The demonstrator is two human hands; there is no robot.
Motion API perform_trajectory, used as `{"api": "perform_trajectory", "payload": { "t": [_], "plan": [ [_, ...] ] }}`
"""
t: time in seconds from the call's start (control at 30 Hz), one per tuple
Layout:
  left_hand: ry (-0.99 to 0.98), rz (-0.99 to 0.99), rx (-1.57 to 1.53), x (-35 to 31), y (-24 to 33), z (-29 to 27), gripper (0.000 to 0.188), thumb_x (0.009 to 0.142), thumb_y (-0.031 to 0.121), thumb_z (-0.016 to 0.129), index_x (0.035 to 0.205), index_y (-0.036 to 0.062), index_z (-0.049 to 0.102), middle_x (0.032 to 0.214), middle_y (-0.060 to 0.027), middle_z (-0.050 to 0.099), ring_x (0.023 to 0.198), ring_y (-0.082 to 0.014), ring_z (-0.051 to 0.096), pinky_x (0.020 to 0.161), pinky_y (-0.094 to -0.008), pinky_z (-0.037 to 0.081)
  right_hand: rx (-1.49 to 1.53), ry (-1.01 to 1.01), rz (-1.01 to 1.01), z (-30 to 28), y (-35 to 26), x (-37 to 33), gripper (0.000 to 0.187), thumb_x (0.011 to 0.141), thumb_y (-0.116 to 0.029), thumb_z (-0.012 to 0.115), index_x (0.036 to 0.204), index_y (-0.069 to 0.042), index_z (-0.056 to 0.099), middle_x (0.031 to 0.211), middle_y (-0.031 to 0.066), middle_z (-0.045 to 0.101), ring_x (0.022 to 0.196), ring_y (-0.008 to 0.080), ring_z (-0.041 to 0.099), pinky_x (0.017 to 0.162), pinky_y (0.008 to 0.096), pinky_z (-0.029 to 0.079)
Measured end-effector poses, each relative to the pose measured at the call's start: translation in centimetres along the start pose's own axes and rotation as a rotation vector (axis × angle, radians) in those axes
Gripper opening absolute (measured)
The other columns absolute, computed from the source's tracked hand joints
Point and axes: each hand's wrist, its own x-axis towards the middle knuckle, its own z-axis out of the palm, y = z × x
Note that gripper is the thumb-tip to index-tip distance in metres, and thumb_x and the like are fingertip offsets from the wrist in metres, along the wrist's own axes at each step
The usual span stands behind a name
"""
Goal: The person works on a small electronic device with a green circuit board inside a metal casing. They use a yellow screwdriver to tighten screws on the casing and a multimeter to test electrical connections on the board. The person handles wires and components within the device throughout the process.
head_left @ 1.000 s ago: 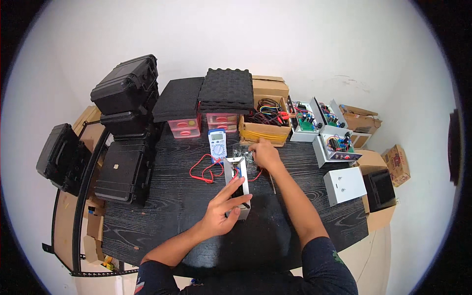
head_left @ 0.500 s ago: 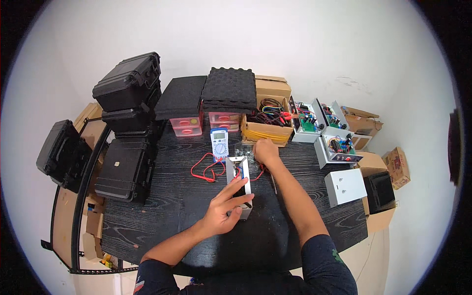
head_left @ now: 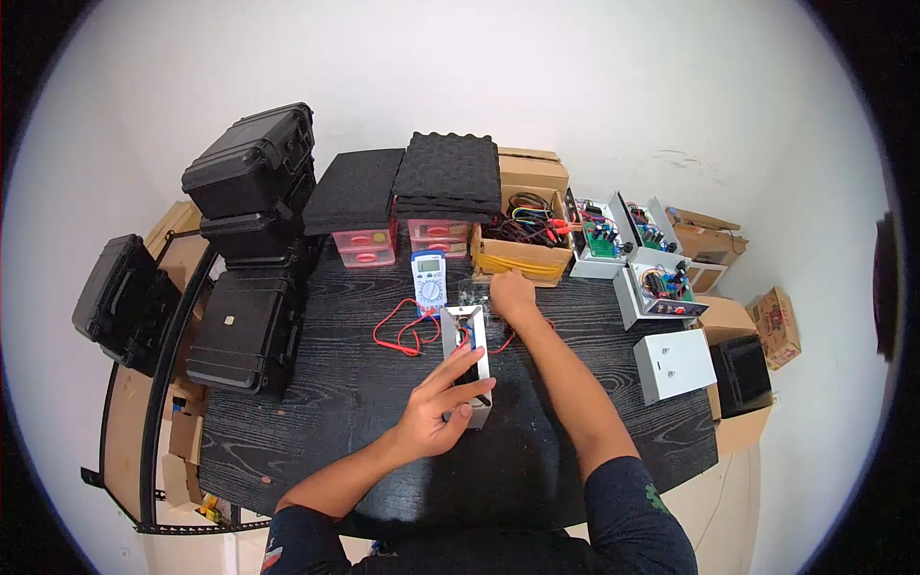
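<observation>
My left hand (head_left: 443,404) lies across an open white metal enclosure (head_left: 482,333), fingers and thumb steadying it. Red and blue wires show inside the enclosure. Farther off, my right hand (head_left: 513,294) reaches down with curled fingers at a small clear tray (head_left: 473,290) of tiny parts. Whatever its fingertips pinch, if anything, is hidden. Left of the tray a blue-and-white multimeter (head_left: 430,287) lies face up. Its red test lead (head_left: 391,342) loops over the table beside the enclosure.
Behind my right hand stands a cardboard box (head_left: 522,264) of cables. White enclosures with green circuit boards (head_left: 602,246) and a closed white box (head_left: 675,366) sit to the right. Black cases (head_left: 241,326) are stacked left; foam sheets (head_left: 448,177) cover pink drawers (head_left: 367,247).
My right hand and forearm have shifted slightly left over the small tray. A thin rod visible beside that forearm earlier is now out of sight. The left hand and enclosure stay put.
</observation>
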Motion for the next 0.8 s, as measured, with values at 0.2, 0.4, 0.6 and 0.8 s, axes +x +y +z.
{"api": "perform_trajectory", "payload": {
  "t": [0.2,0.4,0.6,0.8],
  "plan": [
    [-0.004,0.002,-0.002,0.1,0.0,-0.1,0.039,0.109,0.025,0.05,0.128,0.0014,0.076,0.157,-0.028,0.052,0.15,-0.0496,0.044,0.123,-0.0559,0.034,-0.019,-0.027,-0.023,-0.8,-0.3,-0.4,0.022,0.088,-0.017,0.072,0.104,-0.004,0.08,0.113,0.0168,0.078,0.115,0.0353,0.07,0.091,0.0475,0.062],
    [0.004,0.002,-0.013,0.0,-0.1,0.0,0.04,0.109,0.026,0.05,0.129,0.0012,0.075,0.157,-0.0276,0.052,0.15,-0.0495,0.044,0.123,-0.0555,0.033,0.563,0.352,-0.199,-1.5,1.7,-3.2,0.019,0.078,-0.013,0.084,0.09,-0.001,0.074,0.107,0.0165,0.078,0.096,0.0282,0.074,0.079,0.0407,0.06],
    [-0.017,-0.008,-0.024,-0.3,-0.2,0.0,0.04,0.109,0.024,0.05,0.13,0.0001,0.074,0.159,-0.0274,0.051,0.151,-0.0499,0.041,0.124,-0.055,0.032,1.412,0.272,-0.087,-2.1,-0.6,-15.0,0.016,0.086,0.001,0.083,0.095,-0.001,0.069,0.1,0.0071,0.076,0.081,0.0109,0.07,0.074,0.0257,0.057],
    [-0.02,-0.062,-0.066,0.0,0.4,0.0,0.04,0.11,0.025,0.049,0.13,-0.0004,0.074,0.155,-0.0282,0.054,0.153,-0.0511,0.039,0.124,-0.0552,0.032,1.547,0.258,-0.12,-2.1,-3.2,-20.9,0.027,0.092,0.006,0.078,0.113,-0.003,0.064,0.104,0.0075,0.078,0.094,0.0112,0.074,0.083,0.0278,0.061]
  ]
}}
